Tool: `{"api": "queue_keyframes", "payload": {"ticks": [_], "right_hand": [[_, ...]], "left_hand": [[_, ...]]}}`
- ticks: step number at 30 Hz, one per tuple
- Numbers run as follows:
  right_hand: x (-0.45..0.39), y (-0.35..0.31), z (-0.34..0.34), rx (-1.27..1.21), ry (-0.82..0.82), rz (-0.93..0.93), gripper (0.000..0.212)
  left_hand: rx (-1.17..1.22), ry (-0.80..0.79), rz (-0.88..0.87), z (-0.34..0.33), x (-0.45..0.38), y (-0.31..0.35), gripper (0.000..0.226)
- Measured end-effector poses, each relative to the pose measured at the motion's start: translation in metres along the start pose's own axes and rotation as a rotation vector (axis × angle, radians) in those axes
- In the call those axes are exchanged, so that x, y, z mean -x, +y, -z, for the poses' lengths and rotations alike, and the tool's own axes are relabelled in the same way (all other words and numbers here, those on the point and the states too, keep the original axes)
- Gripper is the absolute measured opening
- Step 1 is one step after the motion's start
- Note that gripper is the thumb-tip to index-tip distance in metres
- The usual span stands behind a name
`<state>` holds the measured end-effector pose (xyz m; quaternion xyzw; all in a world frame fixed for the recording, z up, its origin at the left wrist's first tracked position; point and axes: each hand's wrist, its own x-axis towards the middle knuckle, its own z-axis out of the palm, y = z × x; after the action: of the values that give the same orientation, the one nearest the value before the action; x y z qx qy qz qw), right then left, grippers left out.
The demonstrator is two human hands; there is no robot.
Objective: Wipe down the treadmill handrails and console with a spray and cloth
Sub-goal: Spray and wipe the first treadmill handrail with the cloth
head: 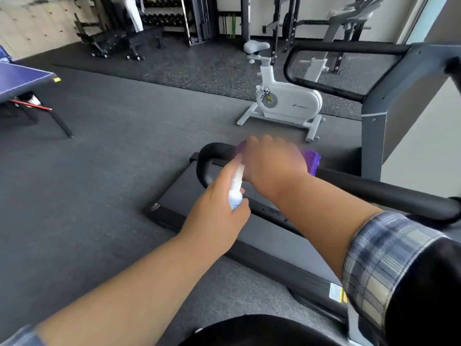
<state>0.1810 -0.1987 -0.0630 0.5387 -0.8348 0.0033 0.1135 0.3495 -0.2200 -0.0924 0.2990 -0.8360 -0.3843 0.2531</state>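
Observation:
My right hand (273, 166) holds a purple cloth (311, 161) wrapped over the near black handrail (389, 193) of the treadmill, close to the rail's curved end; the hand is motion-blurred. My left hand (219, 208) grips a small white spray bottle (235, 193) just left of the right wrist, its nozzle pointing up toward the cloth. The far handrail (324, 88) loops from the grey upright (374, 136) at the right. The treadmill belt (274, 231) lies below both hands. The console is out of view.
A white exercise bike (287, 98) stands on the floor beyond the treadmill. A blue table-tennis table (22, 81) is at the far left. Weight racks and benches (119, 41) line the back wall. Dark rubber floor (99, 158) spreads to the left.

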Motion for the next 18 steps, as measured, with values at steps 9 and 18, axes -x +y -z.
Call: {"api": "queue_keyframes", "payload": {"ticks": [9, 18], "right_hand": [[-0.034, -0.040, -0.002, -0.024, -0.043, -0.052, 0.064], [-0.002, -0.034, -0.003, -0.006, 0.024, -0.228, 0.071]], "left_hand": [[0.077, -0.003, 0.042, 0.035, -0.036, -0.053, 0.076], [0.107, -0.132, -0.018, 0.114, -0.077, -0.116, 0.068]]}}
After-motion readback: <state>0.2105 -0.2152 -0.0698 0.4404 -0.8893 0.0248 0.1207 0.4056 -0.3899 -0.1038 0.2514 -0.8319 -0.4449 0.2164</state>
